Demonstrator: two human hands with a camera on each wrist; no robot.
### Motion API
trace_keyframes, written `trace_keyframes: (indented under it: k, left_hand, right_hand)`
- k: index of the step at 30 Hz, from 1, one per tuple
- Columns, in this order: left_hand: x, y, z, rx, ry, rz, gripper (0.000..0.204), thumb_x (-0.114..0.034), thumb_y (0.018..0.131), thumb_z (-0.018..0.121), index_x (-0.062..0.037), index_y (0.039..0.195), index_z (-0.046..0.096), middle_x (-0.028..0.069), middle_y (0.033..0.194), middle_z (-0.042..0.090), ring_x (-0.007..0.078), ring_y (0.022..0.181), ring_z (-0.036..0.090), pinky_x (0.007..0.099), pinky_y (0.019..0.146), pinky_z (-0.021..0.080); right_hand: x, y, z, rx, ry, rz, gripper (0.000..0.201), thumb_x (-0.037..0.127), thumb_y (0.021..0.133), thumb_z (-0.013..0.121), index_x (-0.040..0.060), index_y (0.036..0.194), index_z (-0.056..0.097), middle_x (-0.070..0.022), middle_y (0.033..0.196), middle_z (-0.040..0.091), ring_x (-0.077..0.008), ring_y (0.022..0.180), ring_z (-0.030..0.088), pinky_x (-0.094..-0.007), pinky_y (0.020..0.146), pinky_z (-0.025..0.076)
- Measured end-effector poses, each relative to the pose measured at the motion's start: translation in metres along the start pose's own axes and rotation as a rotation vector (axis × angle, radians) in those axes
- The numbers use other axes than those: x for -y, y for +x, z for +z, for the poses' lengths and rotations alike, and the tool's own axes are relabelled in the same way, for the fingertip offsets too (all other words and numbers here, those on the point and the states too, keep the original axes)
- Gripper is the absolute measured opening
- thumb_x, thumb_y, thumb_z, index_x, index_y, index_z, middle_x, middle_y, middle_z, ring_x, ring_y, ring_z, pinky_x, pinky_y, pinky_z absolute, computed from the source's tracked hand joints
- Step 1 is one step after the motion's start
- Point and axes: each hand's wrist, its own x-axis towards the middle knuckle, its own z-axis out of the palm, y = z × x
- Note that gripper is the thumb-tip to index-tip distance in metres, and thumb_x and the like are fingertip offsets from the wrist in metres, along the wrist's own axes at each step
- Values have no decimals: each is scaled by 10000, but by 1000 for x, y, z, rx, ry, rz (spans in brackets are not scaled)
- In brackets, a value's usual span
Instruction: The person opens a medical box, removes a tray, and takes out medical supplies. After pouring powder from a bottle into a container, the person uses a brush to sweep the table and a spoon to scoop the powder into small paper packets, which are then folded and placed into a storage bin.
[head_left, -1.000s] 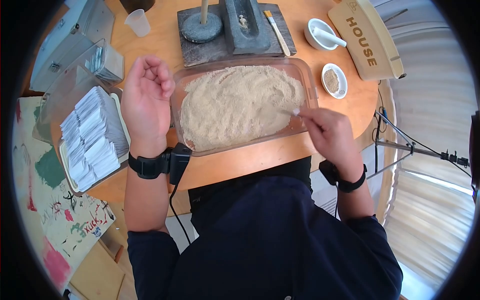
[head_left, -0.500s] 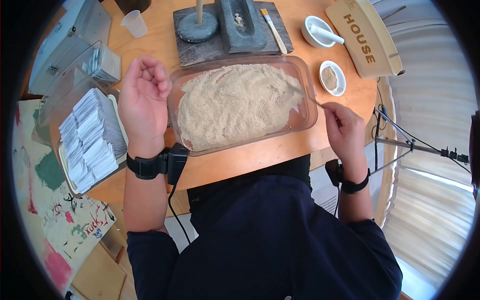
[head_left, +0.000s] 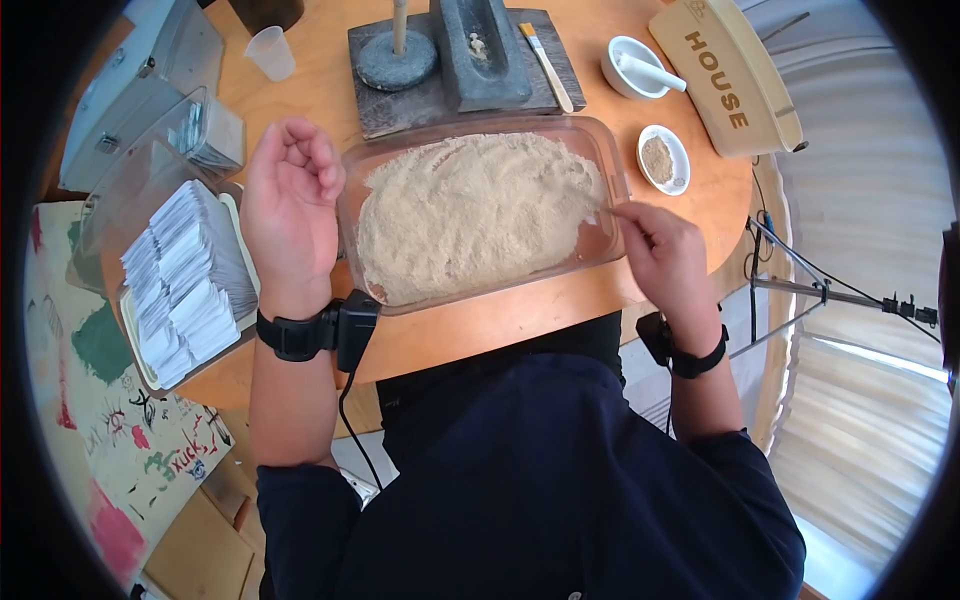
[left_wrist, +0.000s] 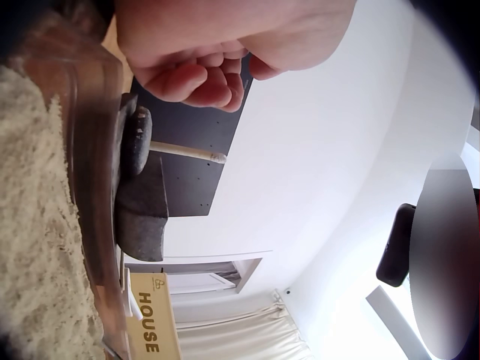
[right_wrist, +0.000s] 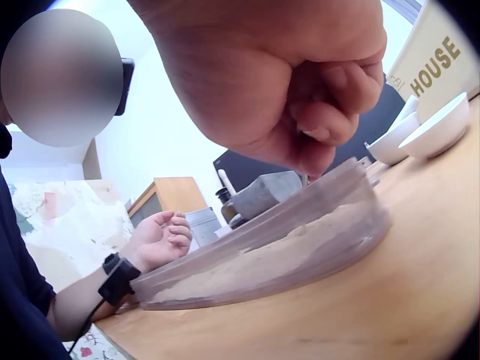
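A clear plastic tray [head_left: 400, 303] holds a broad, uneven layer of beige powder [head_left: 480, 210]. At its right rim the right hand [head_left: 668, 258] pinches a thin tool, whose blurred far end is over the powder. In the right wrist view the curled fingers of the right hand [right_wrist: 300, 97] hide most of that tool. Beside the tray's left edge, the left hand [head_left: 292, 215] lies palm up with its fingers loosely curled, holding nothing. The left wrist view shows the left hand [left_wrist: 217, 52] near the tray's wall [left_wrist: 94, 172].
Behind the tray, a dark board [head_left: 380, 118] bears a stone disc, a stone trough [head_left: 490, 80] and a brush [head_left: 546, 68]. A mortar [head_left: 637, 68], a small dish [head_left: 664, 160] and a HOUSE box [head_left: 725, 80] stand at right. White papers [head_left: 190, 280] fill a container at left.
The right hand first moved right, away from the tray, then came back left to its rim with the tool. Powder has shifted near the right end. The left hand has barely moved.
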Motion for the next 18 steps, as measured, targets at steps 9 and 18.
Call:
trace_keyframes:
  k: [9,18]
  left_hand:
    - [-1,-1,1,9,6,2,274,-263,1057,427,-21,1028,551,57,832,511,152,722,444,273,643,363]
    - [-1,-1,1,-9,1,2,271,-268,1054,437,-25,1031,555,60,837,528,152,723,455,274,641,366]
  right_hand:
    - [-11,8,5,-76,-40,159,88,41,851,670,25,919,723,-158,755,690,-286,626,670,-336,572,522]
    - [-13,18,7,-101,-71,134,91,63,867,649,28,914,718,-163,728,676,-304,630,671,-353,575,523]
